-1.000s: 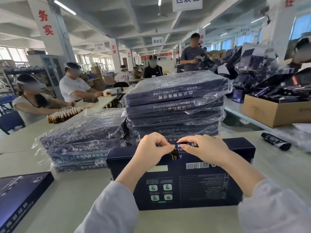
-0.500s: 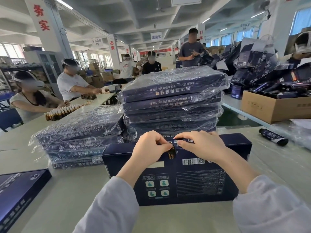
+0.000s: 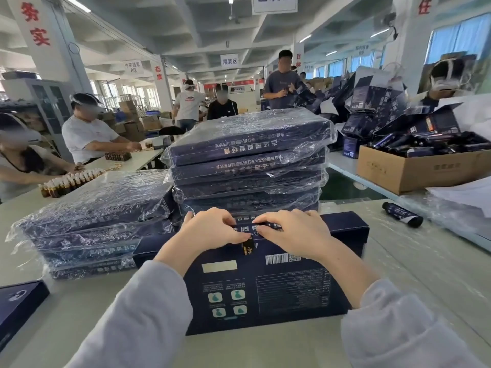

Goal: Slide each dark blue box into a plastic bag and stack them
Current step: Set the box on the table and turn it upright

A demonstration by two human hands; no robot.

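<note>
A: Right, your box (image 3: 265, 293) sits on the table (image 3: 398, 274) straight ahead of you. It is bare, with no bag on it yet, and it is just in front of the tall stack (image 3: 249, 155) of bagged boxes.

B: Both your hands are clamped on its far edge. Your left hand (image 3: 212, 229) and right hand (image 3: 292, 229) curl their fingers over it, and your thumbs meet at the little sticker (image 3: 247, 247).

A: So seat that sticker before anything else. Rub your thumbs outward from the fold so each end bonds to its own face. A lifted corner would likely snag the bag.

B: Brace the box while you press. The stack behind it looks like a fair backstop.

A: Now, the bags. That pale heap of plastic (image 3: 446, 213) at your right may be them, but it is too blurred to say.

B: Your fingertips are hidden behind the edge, so you cannot judge what they touch there. I also cannot tell whether the box lies flat or leans up against the stack.

A: Your left sleeve (image 3: 138, 314) covers its near left corner, and the second bare box (image 3: 18, 301) at your left is cut off by the frame.

B: The lower stack (image 3: 98, 208) is all glare and wrinkles, so counting its boxes is guesswork.
</note>
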